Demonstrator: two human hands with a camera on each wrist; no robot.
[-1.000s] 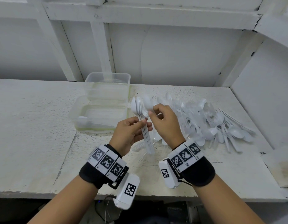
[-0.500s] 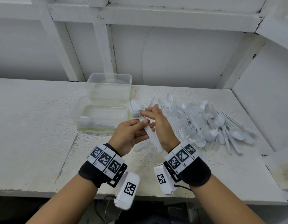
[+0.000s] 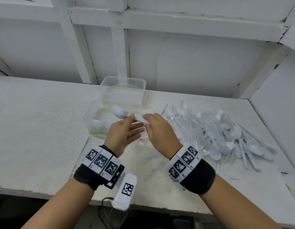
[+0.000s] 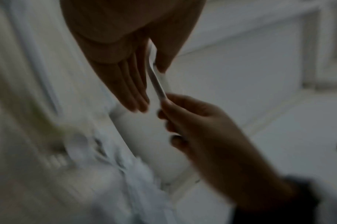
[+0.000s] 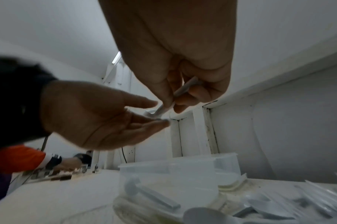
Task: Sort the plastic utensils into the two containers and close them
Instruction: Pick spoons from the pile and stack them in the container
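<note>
Right hand: fingers curled round the handles of a spoon stack, bowls pointing left over the near tub, which already held one spoon. Left hand: fingers straight, thumb touching the stack, gripping nothing. Far tub stood just behind the near one on the bench; utensil pile lay to the right.

White worktop; white panelled wall behind.
</note>
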